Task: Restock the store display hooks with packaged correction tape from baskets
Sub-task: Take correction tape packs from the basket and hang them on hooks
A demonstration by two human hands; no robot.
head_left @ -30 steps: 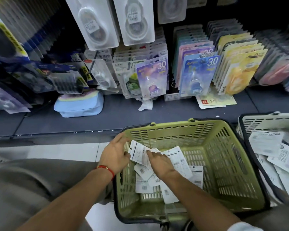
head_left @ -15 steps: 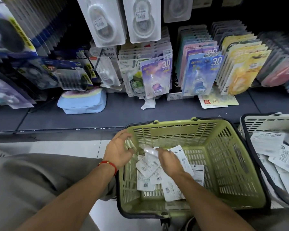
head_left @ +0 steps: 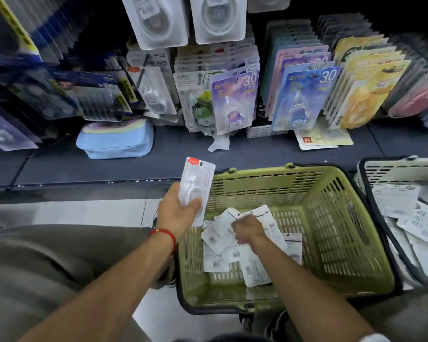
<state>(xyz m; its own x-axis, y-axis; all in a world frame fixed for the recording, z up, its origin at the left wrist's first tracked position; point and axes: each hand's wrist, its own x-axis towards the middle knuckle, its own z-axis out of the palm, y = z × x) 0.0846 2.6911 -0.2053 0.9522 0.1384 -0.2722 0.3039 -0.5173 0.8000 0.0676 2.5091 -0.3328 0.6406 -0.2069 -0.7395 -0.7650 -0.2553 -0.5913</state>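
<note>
The left hand [head_left: 177, 211] has its fingers wrapped around a clear pack of correction tape [head_left: 197, 185], held up by the near left rim of the green basket [head_left: 356, 233], while the right hand [head_left: 248, 230], too blurry to tell its fingers, reaches among white packs [head_left: 216, 257] inside.

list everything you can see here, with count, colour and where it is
green basket: one, olive green with a dark rim, on the floor below the shelf
loose packs: several, white backs with barcodes, in the green basket
held pack: one, clear blister with a red tab, above the basket's left rim
white basket: one, right edge, holds white packs
hanging packs: many, purple, blue, yellow, pink and clear, on the display hooks
pouch: one, light blue, on the dark shelf at left
left hand: grips the held pack
right hand: blurred, on the loose packs; grip unclear
</note>
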